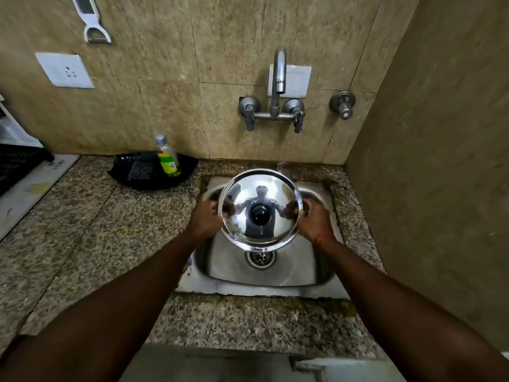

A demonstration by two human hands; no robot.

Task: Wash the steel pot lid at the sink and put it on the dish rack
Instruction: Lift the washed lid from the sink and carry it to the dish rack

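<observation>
The steel pot lid [264,188] is shiny, round, with a black knob at its centre facing me. It is held tilted above the steel sink [303,274]. My left hand [205,220] grips its left rim and my right hand [314,221] grips its right rim. A thin trickle of water runs off the lid's lower edge toward the drain [260,258]. The tap [278,75] stands on the wall above the sink; no stream from its spout is visible. The black dish rack [16,164] shows only partly at the far left edge.
A black tray [137,172] with a bottle of yellow-green liquid [168,158] sits on the granite counter [96,230] left of the sink. A side wall [440,175] stands close on the right. A peeler [92,20] and a socket [64,70] are on the back wall.
</observation>
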